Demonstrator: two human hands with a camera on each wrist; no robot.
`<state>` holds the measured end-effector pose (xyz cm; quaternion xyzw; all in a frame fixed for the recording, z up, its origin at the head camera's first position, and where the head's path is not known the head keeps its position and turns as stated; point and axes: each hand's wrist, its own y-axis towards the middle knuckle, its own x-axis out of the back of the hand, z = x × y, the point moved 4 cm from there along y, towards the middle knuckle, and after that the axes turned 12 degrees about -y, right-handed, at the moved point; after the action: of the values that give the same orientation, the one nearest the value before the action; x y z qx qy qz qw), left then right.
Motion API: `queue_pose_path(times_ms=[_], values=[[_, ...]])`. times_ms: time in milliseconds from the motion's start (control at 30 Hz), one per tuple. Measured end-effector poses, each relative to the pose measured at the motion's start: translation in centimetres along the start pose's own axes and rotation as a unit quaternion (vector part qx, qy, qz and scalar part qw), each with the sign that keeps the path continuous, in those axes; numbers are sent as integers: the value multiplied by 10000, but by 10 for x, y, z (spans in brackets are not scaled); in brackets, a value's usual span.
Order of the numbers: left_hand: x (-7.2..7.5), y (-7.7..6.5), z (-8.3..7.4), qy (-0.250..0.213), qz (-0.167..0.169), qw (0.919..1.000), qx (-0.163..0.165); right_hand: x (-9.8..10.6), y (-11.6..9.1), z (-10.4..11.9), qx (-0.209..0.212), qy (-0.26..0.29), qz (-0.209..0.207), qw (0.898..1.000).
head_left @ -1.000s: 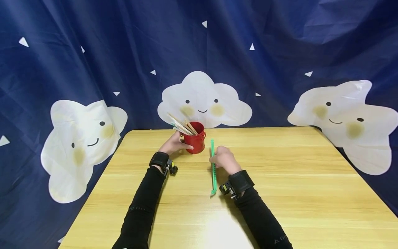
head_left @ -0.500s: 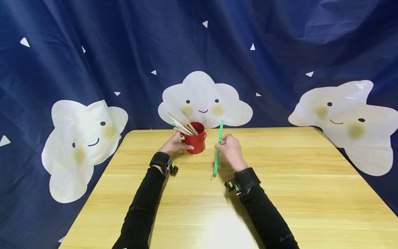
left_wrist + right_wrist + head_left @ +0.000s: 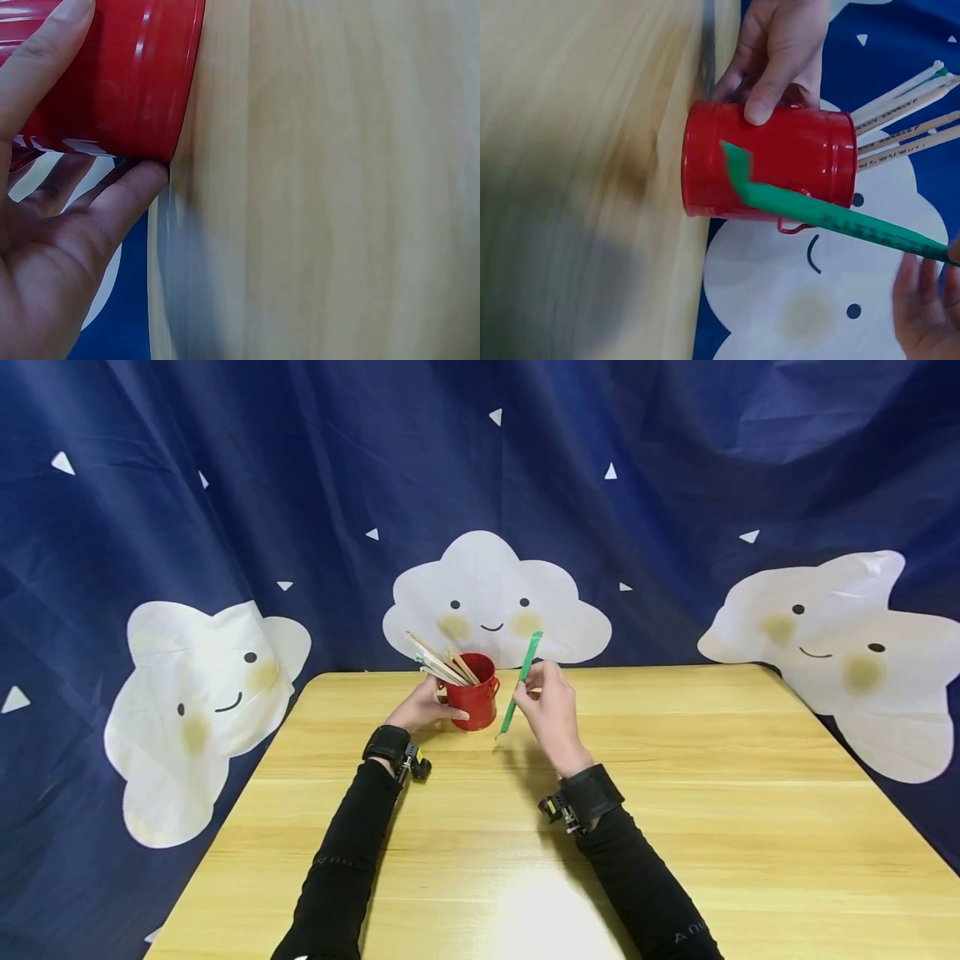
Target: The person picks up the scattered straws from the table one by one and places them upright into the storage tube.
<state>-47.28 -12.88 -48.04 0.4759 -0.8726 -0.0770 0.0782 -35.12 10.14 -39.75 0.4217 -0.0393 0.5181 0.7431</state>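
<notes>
My left hand grips the side of a small red metal bucket, its thumb across the front and its fingers reaching behind. Several thin sticks or wrapped straws, whitish and tan, lean left out of the bucket's mouth. To the right of it, my right hand pinches a long green wrapped straw near its middle. This straw is tilted, its upper end leaning right and its flattened lower end above the table. In the right wrist view it overlaps the bucket, with dark print along its wrapper.
A pale wood-grain table lies under both arms, the bucket standing near its far edge. Behind hangs a dark blue curtain with smiling white clouds. Each wrist wears a black strap with a small camera.
My right hand has lifted the green wrapped straw off the table and brought it away from me, tilting it, its lower end nearer the bucket. My left hand stays on the bucket.
</notes>
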Motion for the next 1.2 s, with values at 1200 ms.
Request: queue_pose_path(times_ms=[1200], values=[[2,0,3,179,-35,9998,13,-13,25,33,1701,255,-972,9803]])
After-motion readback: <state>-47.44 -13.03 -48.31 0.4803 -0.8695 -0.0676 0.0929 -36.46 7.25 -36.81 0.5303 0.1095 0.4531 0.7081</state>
